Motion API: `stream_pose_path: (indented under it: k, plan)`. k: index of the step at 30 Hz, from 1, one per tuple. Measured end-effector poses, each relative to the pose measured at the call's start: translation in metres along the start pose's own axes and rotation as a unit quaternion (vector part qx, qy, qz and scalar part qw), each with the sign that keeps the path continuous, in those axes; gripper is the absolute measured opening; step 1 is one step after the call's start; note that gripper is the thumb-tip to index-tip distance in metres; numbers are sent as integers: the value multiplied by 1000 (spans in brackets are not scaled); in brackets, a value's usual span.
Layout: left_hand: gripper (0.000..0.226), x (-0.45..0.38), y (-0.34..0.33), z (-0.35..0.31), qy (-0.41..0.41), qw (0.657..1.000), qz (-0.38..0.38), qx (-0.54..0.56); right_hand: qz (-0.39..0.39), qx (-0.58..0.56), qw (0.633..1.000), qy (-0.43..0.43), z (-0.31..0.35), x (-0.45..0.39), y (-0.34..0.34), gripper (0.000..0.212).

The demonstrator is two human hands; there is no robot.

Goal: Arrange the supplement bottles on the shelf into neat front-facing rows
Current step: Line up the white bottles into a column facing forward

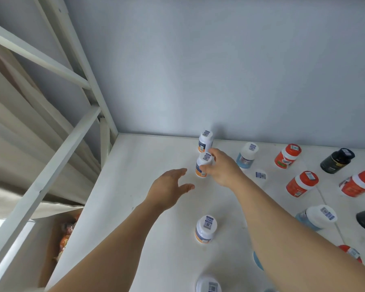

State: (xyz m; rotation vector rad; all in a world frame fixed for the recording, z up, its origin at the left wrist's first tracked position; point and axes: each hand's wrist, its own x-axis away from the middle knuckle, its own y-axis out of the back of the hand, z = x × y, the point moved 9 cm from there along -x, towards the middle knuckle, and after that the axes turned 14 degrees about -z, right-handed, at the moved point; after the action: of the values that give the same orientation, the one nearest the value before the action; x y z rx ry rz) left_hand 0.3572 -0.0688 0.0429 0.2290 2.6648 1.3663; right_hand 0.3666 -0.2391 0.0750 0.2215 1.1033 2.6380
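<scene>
White shelf board [135, 207] against a pale wall carries the work. Right hand [223, 169] is wrapped around a white-capped bottle with an orange label [202, 165], standing just in front of a matching bottle [205, 141] at the back wall. Left hand [169, 190] hovers beside it, fingers spread and holding nothing. Nearer the front stand two more white-capped bottles [205, 228] — a column seems to be forming, though loosely spaced. Off to the right, red bottles [301, 184], blue-tinted ones [247, 158] and a dark bottle [336, 161] sit scattered and tilted at odd angles. By my judgement the job is barely begun — most bottles are unsorted.
</scene>
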Motion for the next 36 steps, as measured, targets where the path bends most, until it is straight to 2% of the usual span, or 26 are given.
stream_pose_path:
  k: [8,12,14,18,26,33,36]
  plan:
    - [65,-21,-21,-2,24,999,33,22,12,-29,999,-11,-12,-16,-12,47]
    - [68,-31,-26,-3,49,995,49,67,10,-42,999,3,-1,-20,0,39]
    - [62,-34,-26,-7,49,993,52,90,6,-57,998,4,5,-21,7,34]
    - [36,-39,-23,-17,40,982,58,173,-5,-58,998,21,12,-25,16,26]
    - [27,-41,-16,-31,39,961,116,247,-41,-50,998,3,17,-30,35,26]
    - [31,-45,-16,-28,29,964,123,232,-47,-69,996,-10,18,-30,36,25]
    - [34,-49,-13,-29,-2,982,97,163,-42,-63,997,4,19,-30,33,25]
